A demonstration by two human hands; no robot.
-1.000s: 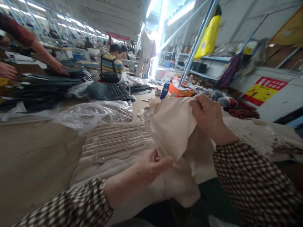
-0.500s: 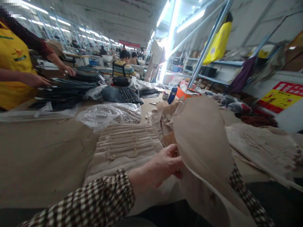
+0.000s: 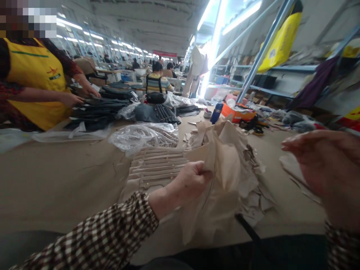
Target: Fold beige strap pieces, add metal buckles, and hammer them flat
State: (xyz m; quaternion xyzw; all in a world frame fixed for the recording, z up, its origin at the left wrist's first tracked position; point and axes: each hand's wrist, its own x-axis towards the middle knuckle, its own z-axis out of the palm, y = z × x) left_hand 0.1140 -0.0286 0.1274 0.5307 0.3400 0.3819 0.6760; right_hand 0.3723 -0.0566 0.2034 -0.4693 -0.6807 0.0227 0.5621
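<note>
The beige fabric panel point(image 3: 225, 170) is raised in front of the wearer, over the near part of the worktable point(image 3: 70, 180), its lower part hanging in folds. Handling, as judged from the drape: light, soft and limp; not fragile, but prone to creasing. Take hold along an upper edge, thumb opposed to fingers; a second hold at a far corner should spread the panel flat.

Left hand point(image 3: 182, 187): closed, pinching the panel's upper left edge. Right hand point(image 3: 320, 165): unclosed, fingers loosely curved, raised well apart at the right; no fabric is visible in it.

Adjacent items: the zippered beige pieces point(image 3: 161, 172) lie in overlapping rows just left of the panel; the beige fabric heap point(image 3: 253, 187) stands directly behind and right. Lateral room: wide at left, where loose threads lie on the tabletop; narrower at right, beyond the heap. The table's near edge runs just below the panel.
</note>
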